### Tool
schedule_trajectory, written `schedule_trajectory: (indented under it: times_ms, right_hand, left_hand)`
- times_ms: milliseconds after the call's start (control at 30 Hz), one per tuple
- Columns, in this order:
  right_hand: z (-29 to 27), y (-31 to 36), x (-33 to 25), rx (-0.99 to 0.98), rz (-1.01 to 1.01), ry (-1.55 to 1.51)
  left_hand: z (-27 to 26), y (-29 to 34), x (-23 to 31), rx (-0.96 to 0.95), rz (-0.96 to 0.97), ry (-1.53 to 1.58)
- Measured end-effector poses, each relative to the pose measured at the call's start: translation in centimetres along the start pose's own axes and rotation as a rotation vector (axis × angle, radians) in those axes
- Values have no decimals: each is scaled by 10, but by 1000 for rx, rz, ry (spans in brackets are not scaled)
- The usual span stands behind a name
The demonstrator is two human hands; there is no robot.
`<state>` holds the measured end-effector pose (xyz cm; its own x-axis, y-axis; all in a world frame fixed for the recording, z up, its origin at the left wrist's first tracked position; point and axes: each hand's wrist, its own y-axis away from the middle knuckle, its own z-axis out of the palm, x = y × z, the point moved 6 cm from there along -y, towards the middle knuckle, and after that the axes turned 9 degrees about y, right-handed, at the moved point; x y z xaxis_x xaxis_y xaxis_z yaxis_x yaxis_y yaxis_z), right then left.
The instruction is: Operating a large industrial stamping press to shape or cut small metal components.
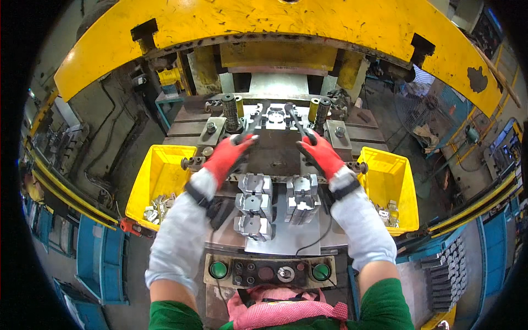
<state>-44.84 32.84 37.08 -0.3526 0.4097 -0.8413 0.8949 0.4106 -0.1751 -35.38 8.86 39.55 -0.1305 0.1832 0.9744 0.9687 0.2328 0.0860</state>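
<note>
My left hand, in a red glove, is closed around a dark rod-shaped tool that slants up to the left side of a silver metal part. My right hand, also red-gloved, grips a similar dark rod, whose rounded tip is at the part's right side. That part lies in the die at the back of the press bed. I cannot tell whether the tips touch it. Nearer me, stacks of shaped metal parts stand on a light metal sheet, the left stacks and a right stack.
Yellow bins with small metal pieces flank the bed. The yellow press ram arches overhead, and guide posts rise beside the die. A control panel with green buttons sits before me. A cable crosses the sheet.
</note>
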Motion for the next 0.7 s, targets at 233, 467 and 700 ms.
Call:
schedule_trajectory:
  times_ms: [233,467,700]
  right_hand:
    - [17,-53,10,96,141,8]
    - [-92,159,24,509,201,-223]
    - [-111,311,92,603,685,310]
  left_hand:
    - [22,-70,-13,111,-8,-167]
    - [-92,85,-54,307,93,418]
    - [-177,224,-131,717,-54,-246]
